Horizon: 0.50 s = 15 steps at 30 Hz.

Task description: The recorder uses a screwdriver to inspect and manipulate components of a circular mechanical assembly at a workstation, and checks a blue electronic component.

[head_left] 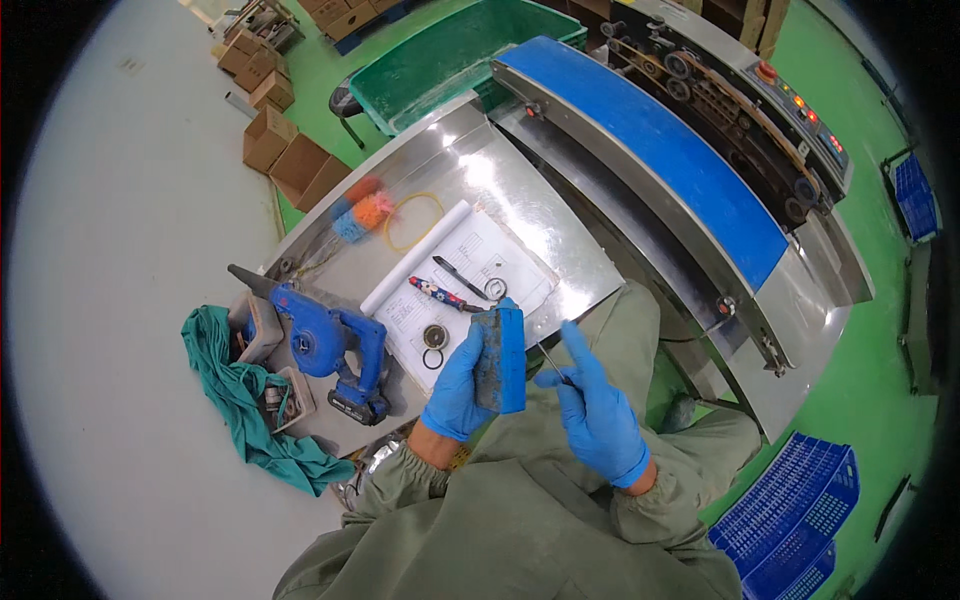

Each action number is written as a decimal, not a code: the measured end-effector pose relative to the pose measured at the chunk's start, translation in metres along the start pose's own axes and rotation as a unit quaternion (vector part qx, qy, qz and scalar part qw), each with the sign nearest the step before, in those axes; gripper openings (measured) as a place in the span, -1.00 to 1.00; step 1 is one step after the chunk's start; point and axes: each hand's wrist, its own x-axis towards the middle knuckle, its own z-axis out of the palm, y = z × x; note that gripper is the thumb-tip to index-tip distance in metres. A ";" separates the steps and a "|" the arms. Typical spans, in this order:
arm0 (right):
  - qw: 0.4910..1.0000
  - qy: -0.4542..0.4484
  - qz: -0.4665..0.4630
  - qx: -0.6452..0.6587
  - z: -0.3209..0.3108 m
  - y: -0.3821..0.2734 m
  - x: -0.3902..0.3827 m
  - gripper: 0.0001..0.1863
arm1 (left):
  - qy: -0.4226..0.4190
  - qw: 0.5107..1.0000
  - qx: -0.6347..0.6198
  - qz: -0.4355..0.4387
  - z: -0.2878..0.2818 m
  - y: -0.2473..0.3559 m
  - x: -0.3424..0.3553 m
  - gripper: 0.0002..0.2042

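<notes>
My left hand (pixel 455 388), in a blue glove, is closed around a blue rectangular block (pixel 511 362) whose side towards that hand is grimy and grey. The block stands upright over the table's near edge. In my right hand (pixel 602 412), also gloved, a thin metal-shafted tool (pixel 550 360) is pinched; its exact kind is hidden by the fingers. Its tip points at the block, and I cannot tell whether they touch. Beyond the hands, printed sheets (pixel 420 300) lie under a black pen (pixel 458 275), a patterned pen-like handle (pixel 440 294), a round metal part (pixel 435 337) and a black ring (pixel 432 359).
A blue cordless blower (pixel 318 335) lies left on the steel table (pixel 540 210), near small trays (pixel 292 400) and a green cloth (pixel 235 390). A conveyor with a blue belt (pixel 650 140) runs at right. Blue baskets (pixel 790 510) are on the floor; a green tub (pixel 430 70) stands behind.
</notes>
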 end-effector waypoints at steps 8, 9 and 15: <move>0.976 0.016 -0.142 -0.164 -0.004 0.022 0.005 -0.68 | -0.007 0.991 0.130 -0.020 -0.005 0.007 0.003 -0.53; 0.975 0.029 -0.143 -0.166 -0.004 0.019 0.006 -0.71 | -0.027 0.991 0.129 -0.024 -0.005 0.007 0.004 -0.53; 0.894 0.060 -0.210 -0.392 -0.013 0.017 0.002 -0.65 | 0.057 0.981 0.185 0.019 0.006 0.002 0.006 -0.57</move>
